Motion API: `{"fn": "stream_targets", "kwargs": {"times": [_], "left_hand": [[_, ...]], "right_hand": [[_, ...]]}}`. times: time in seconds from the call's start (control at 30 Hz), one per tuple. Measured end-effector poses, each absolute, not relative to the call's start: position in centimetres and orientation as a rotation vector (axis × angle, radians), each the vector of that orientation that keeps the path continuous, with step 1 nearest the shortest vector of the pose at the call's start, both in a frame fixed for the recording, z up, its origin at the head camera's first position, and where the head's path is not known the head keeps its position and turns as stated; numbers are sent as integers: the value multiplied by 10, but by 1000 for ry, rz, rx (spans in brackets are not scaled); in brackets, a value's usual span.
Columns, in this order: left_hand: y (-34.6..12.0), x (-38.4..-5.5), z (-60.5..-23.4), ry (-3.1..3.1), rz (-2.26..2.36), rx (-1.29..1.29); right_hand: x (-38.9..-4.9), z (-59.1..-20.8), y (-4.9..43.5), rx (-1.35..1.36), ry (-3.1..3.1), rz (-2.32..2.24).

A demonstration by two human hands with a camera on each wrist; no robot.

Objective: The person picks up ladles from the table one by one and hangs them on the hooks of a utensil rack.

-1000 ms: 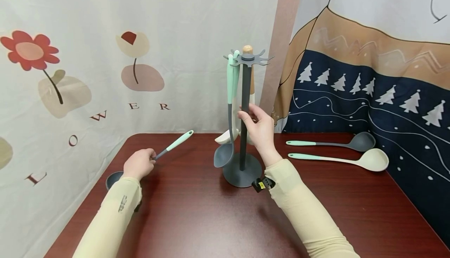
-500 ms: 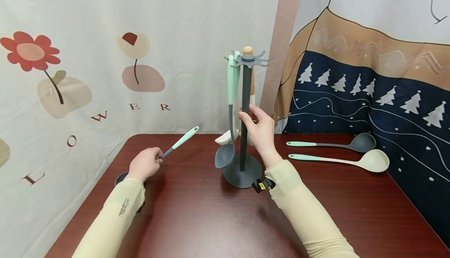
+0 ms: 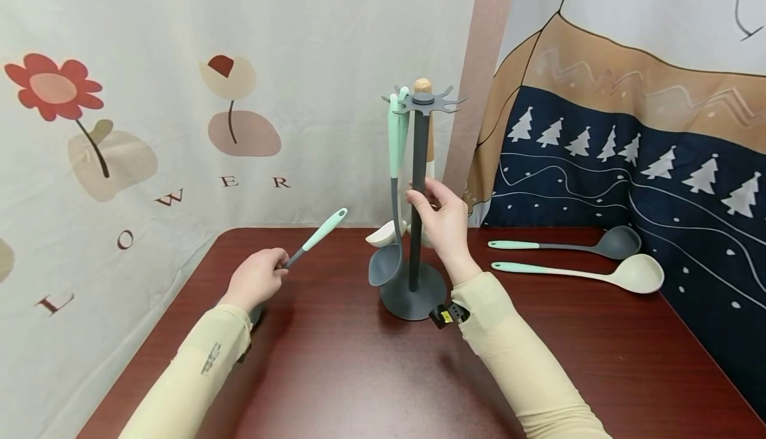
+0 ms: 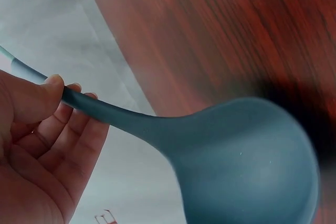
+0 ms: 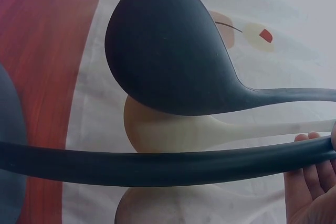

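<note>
Left wrist | fingers (image 4: 79, 142) pinch ladle (image 4: 173, 135), bowl (image 4: 252, 166) exposed | head: bowl mostly hidden

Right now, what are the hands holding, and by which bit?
The left hand holds a grey ladle by its shaft, between bowl and mint handle; the right hand holds the stand by its pole.

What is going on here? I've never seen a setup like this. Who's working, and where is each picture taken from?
There is no machine at work: a person uses two bare hands. The wide picture is taken from the head, the two close ones from the left and right wrists. The left hand pinches a gray ladle by its shaft. The right hand grips an upright utensil stand by its pole; a second gray ladle hangs there beside other, partly hidden utensils. On the table, right of the stand, lie a gray spoon and a white spoon.
</note>
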State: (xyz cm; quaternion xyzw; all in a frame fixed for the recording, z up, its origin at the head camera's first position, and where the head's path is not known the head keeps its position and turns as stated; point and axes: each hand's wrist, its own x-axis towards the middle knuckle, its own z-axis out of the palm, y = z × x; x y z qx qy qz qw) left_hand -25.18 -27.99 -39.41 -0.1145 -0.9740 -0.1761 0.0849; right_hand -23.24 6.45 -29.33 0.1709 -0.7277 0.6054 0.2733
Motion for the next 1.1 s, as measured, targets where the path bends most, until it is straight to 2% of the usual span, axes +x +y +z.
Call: {"fn": "stream_targets", "kwargs": {"times": [0.47, 0.7, 1.1], "left_hand": [[-257, -241, -386, -2833, -650, -451], [-247, -234, -382, -2802, -744, -493], [-239, -228, -378, -2744, -809, -549]], "right_hand": [[-233, -293, 65, 460, -1949, 1629], [-264, -321, 70, 465, -1932, 1628], [-257, -315, 67, 447, -1948, 1637]]}}
